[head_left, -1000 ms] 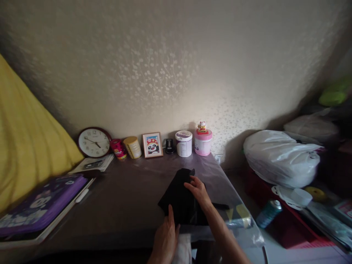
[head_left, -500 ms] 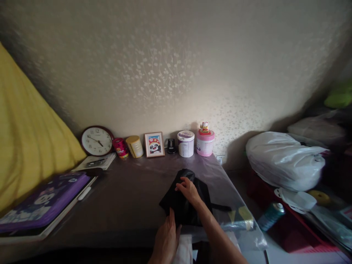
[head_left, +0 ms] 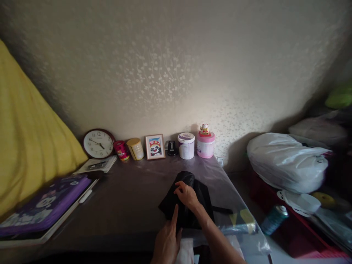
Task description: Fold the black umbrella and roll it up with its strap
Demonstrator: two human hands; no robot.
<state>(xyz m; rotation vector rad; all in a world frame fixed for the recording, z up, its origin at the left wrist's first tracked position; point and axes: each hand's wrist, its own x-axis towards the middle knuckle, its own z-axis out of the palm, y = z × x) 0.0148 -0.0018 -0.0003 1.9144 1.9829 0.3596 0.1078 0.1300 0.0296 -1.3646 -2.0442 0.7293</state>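
A black folded fabric item (head_left: 202, 194) lies on the brown table (head_left: 132, 198) near its front edge, with a black strap reaching out to the right. On its upper left part rests my right hand (head_left: 186, 194), the fingers bent and pressed together; whether they pinch the fabric is too dark to make out. My left hand (head_left: 167, 238) is at the lower left edge of the black item, index finger stretched forward over it and thumb apart.
Along the wall stand a clock (head_left: 98, 143), tins, a picture frame (head_left: 155, 146), and white and pink tubs (head_left: 205, 146). A purple folder (head_left: 46, 201) lies left. Right of the table are a white bag (head_left: 286, 161) and a spray can (head_left: 275, 219).
My left index finger has stretched further forward over the black fabric. My right hand's fingers have curled a little more. The whole view has shifted slightly.
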